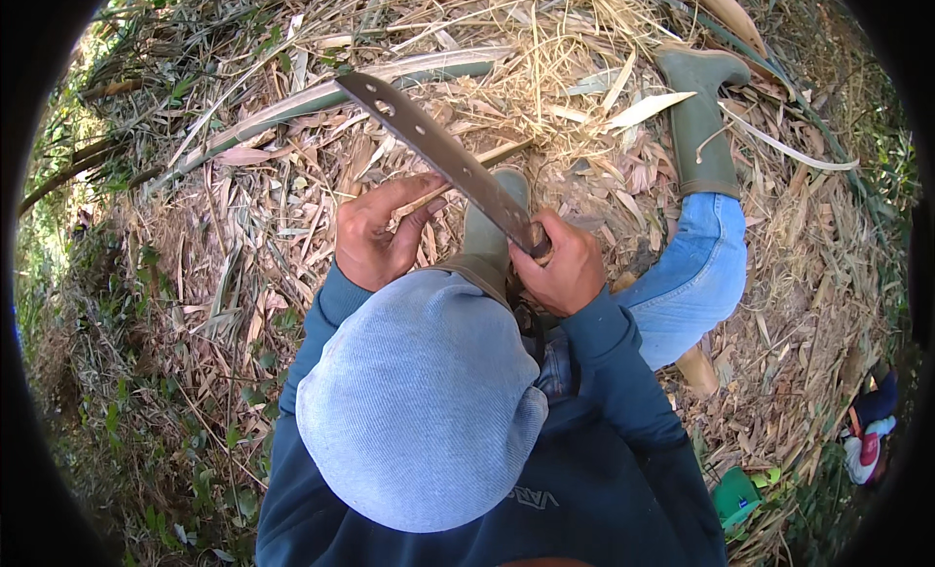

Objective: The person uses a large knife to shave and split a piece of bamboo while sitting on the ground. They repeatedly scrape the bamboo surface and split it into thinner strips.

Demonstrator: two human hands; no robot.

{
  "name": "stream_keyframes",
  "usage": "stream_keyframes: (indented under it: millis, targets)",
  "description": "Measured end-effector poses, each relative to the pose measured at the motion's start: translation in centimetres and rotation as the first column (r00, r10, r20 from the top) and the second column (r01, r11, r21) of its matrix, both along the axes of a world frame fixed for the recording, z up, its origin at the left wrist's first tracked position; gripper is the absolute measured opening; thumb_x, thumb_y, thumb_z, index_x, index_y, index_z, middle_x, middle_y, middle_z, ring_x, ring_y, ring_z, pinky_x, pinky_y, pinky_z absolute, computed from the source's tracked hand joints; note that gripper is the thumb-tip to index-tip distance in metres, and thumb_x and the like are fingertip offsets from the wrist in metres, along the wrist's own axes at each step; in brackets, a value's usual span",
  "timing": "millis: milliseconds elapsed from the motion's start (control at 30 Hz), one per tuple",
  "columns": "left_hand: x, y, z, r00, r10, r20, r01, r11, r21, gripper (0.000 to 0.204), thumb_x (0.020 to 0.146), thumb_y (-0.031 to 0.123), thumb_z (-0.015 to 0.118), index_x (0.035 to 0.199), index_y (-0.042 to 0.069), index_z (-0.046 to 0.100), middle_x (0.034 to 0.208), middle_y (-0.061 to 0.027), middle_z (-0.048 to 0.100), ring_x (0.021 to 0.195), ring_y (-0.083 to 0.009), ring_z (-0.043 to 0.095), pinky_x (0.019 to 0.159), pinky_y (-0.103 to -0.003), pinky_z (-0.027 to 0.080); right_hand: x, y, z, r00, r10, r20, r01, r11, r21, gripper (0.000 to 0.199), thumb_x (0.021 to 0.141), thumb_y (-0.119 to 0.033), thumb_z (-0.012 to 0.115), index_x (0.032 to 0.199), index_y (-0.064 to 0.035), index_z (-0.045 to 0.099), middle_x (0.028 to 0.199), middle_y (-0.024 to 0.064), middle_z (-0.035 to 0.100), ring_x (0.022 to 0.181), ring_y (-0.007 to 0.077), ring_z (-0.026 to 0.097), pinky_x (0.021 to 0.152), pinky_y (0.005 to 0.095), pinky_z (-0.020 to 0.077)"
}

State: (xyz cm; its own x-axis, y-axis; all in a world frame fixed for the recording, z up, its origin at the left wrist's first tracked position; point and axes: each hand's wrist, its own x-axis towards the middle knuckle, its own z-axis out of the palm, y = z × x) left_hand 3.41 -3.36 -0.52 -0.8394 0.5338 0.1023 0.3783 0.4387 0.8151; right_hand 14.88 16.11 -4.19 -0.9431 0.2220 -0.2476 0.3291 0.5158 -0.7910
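My right hand (563, 265) is closed round the handle end of a machete (443, 158), whose long dark blade has several holes and slants up to the left. Between the thumb and fingers of my left hand (382, 231) is a thin pale strip (421, 199) that looks like split wood or bamboo. It runs up to the right and passes behind the blade; whether the two touch, I cannot tell. Both hands are beyond my raised knee (419, 401) in light blue denim. Most of the machete's handle is hidden in my right hand.
Dry leaves and straw cover the ground (282, 197). A long split bamboo piece (321, 99) lies at the far left. My green rubber boot (693, 124) is stretched out at the right. A green plastic object (735, 497) is at the lower right, with low plants (117, 421) at the left.
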Motion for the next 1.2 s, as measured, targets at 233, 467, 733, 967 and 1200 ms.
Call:
stream_keyframes:
  millis: [233,467,733,967,1200]
  targets:
    - [0.4,0.5,0.2,1.0,-0.008,0.022,0.009,0.998,-0.064,0.026,0.078,-0.01,0.068,0.103,-0.002,0.07,0.099,-0.0174,0.072,0.09,-0.0263,0.072,0.076,-0.031,0.058,0.8,0.9,0.3,0.999,0.028,-0.017,-0.029,0.997,-0.076,0.022,0.078,-0.019,0.071,0.088,-0.0012,0.062,0.065,0.0195,0.06,0.059,0.0376,0.062,0.056,0.0399,0.0468]
    - [0.8,0.2,-0.7,1.0,0.019,-0.014,-0.019,0.999,-0.041,0.027,0.079,-0.007,0.069,0.105,0.0,0.07,0.099,-0.017,0.072,0.089,-0.0253,0.072,0.075,-0.031,0.057,1.0,1.8,0.1,1.0,0.025,0.009,-0.023,0.989,-0.148,0.023,0.076,-0.019,0.071,0.084,0.0001,0.062,0.061,0.0191,0.058,0.059,0.0393,0.061,0.055,0.0419,0.0454]
    - [1.3,0.4,-0.2,0.988,0.148,0.049,-0.138,0.976,-0.169,0.02,0.081,-0.002,0.071,0.101,0.001,0.071,0.093,-0.0161,0.073,0.083,-0.0218,0.072,0.071,-0.03,0.057,1.3,1.8,-0.2,0.998,0.058,0.014,-0.056,0.993,-0.105,0.022,0.073,-0.02,0.071,0.085,-0.0027,0.062,0.062,0.0191,0.06,0.063,0.0393,0.062,0.057,0.0449,0.048]
    - [1.6,0.7,0.3,0.983,0.179,0.037,-0.167,0.961,-0.222,0.024,0.082,0.001,0.072,0.105,0.005,0.072,0.089,-0.0143,0.074,0.08,-0.0198,0.073,0.07,-0.028,0.056,1.3,2.1,-2.3,0.996,0.003,0.087,0.0,1.0,-0.03,0.021,0.074,-0.02,0.069,0.086,-0.0032,0.063,0.064,0.0201,0.061,0.065,0.0394,0.063,0.06,0.0451,0.0491]
    - [1.5,0.5,-0.3,0.985,0.172,-0.003,-0.171,0.972,-0.163,0.02,0.083,0.003,0.072,0.103,0.005,0.072,0.091,-0.0141,0.074,0.082,-0.0193,0.073,0.072,-0.029,0.057,1.4,4.0,-7.0,0.955,-0.052,0.293,0.043,0.998,0.036,0.027,0.077,-0.029,0.065,0.083,-0.0034,0.063,0.076,0.0232,0.065,0.074,0.0433,0.063,0.071,0.0508,0.0505]
